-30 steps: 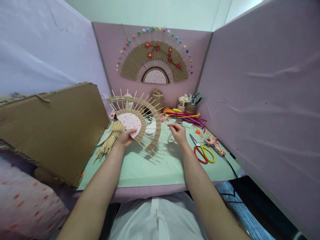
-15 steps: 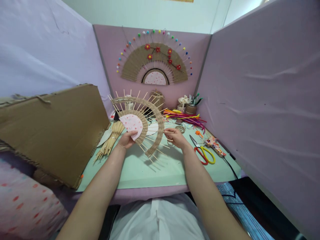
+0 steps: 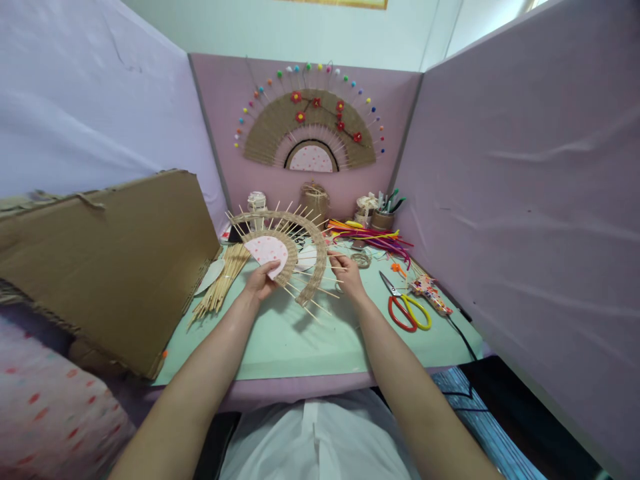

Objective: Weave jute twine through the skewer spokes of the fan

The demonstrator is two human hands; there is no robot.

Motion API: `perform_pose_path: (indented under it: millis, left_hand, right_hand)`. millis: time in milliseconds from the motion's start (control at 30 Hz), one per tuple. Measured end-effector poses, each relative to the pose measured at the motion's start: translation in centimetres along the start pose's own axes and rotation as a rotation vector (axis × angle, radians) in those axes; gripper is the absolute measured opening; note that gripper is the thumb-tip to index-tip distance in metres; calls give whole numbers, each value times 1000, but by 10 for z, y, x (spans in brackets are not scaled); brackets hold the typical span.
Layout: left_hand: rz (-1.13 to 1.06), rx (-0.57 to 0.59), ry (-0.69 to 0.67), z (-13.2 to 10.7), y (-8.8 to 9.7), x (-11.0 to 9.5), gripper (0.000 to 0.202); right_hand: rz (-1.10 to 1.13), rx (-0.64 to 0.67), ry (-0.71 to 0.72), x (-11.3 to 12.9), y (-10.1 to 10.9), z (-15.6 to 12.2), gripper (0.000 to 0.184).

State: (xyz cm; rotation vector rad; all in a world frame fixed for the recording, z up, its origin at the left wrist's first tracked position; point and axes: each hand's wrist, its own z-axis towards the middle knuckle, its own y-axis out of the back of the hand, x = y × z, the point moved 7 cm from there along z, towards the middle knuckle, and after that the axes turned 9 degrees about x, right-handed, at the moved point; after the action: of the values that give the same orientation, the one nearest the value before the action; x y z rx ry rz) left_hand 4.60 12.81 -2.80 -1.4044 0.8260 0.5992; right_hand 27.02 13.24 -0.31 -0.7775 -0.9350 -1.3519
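A handmade fan (image 3: 317, 257) of thin wooden sticks and woven twine bands is held tilted above the table. Its inner half-disc (image 3: 265, 249) is white with pink spots. My left hand (image 3: 262, 280) grips the lower edge of that half-disc, thumb on top and fingers underneath. At the fan's right side, my right hand (image 3: 346, 272) is closed at the outer twine band, its fingers around the stick ends there. Whether it also holds the loose end of the twine cannot be seen.
Scissors (image 3: 409, 313) and a patterned glue gun (image 3: 430, 295) with a cable lie at right. Pipe cleaners (image 3: 373, 237) and a twine roll (image 3: 314, 200) are behind. A stick bundle (image 3: 220, 283) and cardboard (image 3: 110, 267) stand left. A finished fan (image 3: 265, 133) hangs on the back panel.
The fan has been lowered and tipped flatter, shifting slightly right with my left hand. My right hand stays at its outer band, moved slightly up and left.
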Motion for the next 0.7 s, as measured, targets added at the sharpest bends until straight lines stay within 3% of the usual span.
perform_pose_path:
  millis: [133,367,700]
  left_hand:
    - [23,69,-13,-2,-10,4,47]
    - [36,53,-27,-2,-6,-2,34]
    - [5,108,-80,1,1,-20,52]
  right_hand:
    - [-58,-12,116,4,-3,-2,25]
    - [-87,31,72,5,-5,-3,30]
    - [-108,95,47,11,7,-5,33]
